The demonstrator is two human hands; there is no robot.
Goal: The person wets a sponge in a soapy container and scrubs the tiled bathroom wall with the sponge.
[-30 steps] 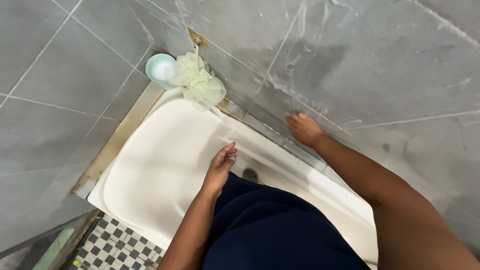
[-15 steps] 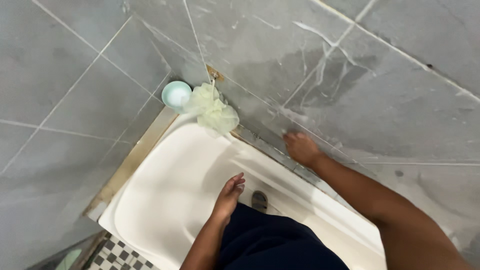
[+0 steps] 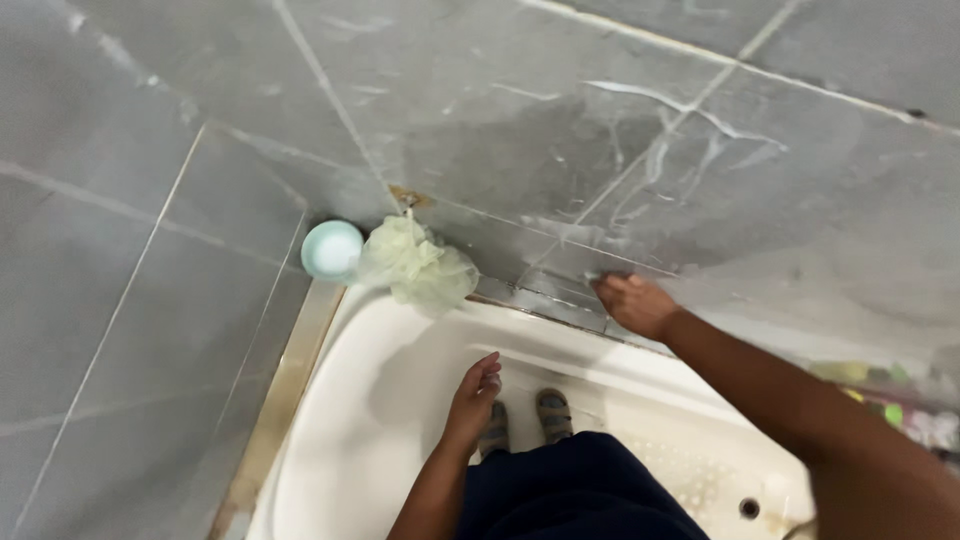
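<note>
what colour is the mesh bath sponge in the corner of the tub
Pale green; the mesh bath sponge sits on the tub's corner ledge, seen in the head view.

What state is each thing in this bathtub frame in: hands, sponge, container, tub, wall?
Right hand: open, pressed flat on the wall just above the tub edge.
Left hand: empty, fingers loosely curled, hanging over the tub.
Green mesh bath sponge: resting in the corner on the tub rim.
Pale blue round container: upright beside the sponge.
White bathtub: no standing water visible.
Grey tiled wall: streaked, patchy.
</note>
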